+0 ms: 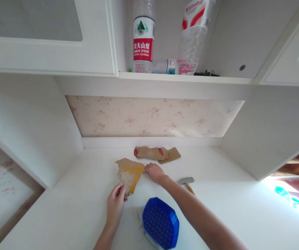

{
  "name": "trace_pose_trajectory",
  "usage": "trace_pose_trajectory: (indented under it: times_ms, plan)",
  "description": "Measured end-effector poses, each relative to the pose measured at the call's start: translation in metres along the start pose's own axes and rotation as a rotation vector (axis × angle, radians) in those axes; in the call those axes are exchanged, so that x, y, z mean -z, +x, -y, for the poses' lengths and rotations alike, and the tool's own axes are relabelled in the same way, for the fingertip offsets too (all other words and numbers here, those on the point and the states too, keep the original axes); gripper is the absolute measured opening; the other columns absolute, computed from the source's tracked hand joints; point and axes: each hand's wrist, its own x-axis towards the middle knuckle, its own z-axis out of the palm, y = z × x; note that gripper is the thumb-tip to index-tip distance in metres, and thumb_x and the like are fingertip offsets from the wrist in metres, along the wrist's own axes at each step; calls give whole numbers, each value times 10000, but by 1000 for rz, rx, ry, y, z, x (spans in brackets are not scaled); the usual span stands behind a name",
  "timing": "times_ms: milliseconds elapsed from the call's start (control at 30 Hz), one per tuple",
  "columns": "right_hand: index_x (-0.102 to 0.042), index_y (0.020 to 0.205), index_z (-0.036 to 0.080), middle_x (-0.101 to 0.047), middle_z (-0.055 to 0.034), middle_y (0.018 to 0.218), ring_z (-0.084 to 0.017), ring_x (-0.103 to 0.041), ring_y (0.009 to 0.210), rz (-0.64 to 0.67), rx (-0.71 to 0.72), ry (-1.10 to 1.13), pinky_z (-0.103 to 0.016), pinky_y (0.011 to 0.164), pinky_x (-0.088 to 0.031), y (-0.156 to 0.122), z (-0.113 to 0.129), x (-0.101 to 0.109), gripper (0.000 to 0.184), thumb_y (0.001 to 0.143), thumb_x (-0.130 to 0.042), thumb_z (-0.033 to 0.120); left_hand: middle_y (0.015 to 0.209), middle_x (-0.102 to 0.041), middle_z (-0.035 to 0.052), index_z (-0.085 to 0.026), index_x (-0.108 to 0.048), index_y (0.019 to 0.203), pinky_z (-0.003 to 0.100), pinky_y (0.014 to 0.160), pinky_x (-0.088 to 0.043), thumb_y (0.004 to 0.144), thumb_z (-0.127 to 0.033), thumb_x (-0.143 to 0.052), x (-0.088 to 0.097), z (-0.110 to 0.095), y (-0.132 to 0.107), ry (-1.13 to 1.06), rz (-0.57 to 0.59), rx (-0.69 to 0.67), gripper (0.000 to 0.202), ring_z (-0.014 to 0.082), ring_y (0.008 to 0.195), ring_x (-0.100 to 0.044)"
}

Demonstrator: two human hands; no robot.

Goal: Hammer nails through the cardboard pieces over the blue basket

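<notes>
Both my hands hold one torn piece of brown cardboard (129, 173) with a yellow patch, just above the white desk top (81, 194). My left hand (115, 205) pinches its lower corner with closed fingers. My right hand (154, 172) pinches its right corner, fingers closed. A second crumpled piece of brown cardboard (156, 154) with red marks lies flat behind them, near the back wall.
A blue perforated plastic basket (160, 224) sits on the desk near me, between my forearms. A hammer (186, 183) lies to the right, partly behind my right forearm. On the shelf above stand a water bottle (143, 36) and another clear bottle (193, 38).
</notes>
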Motion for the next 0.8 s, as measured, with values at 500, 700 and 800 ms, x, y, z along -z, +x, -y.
trace_pose_trajectory:
  times_ms: [500, 700, 800]
  plan:
    - [-647, 1130, 187, -658, -64, 1196, -220, -647, 1040, 154, 106, -223, -445, 895, -541, -68, -91, 38, 209, 954, -614, 294, 567, -560, -38, -169, -657, 851, 238, 538, -414, 726, -603, -686, -7, -2, -5, 4, 115, 15, 452, 148, 533, -505]
    - [-651, 1119, 191, -664, -61, 1181, -213, -652, 1023, 172, 64, -181, -438, 890, -544, -79, -81, 25, 195, 957, -609, 293, 556, -552, -47, -171, -662, 840, 237, 531, -414, 708, -600, -706, -4, 1, -7, -8, 98, 31, 451, 140, 521, -495]
    - [-645, 1138, 195, -659, -63, 1196, -213, -652, 1029, 134, 19, -110, -433, 886, -548, -78, -74, 23, 207, 960, -605, 294, 583, -562, -48, -173, -668, 867, 244, 528, -420, 704, -605, -708, 7, 2, -13, -29, 39, 49, 463, 139, 528, -495]
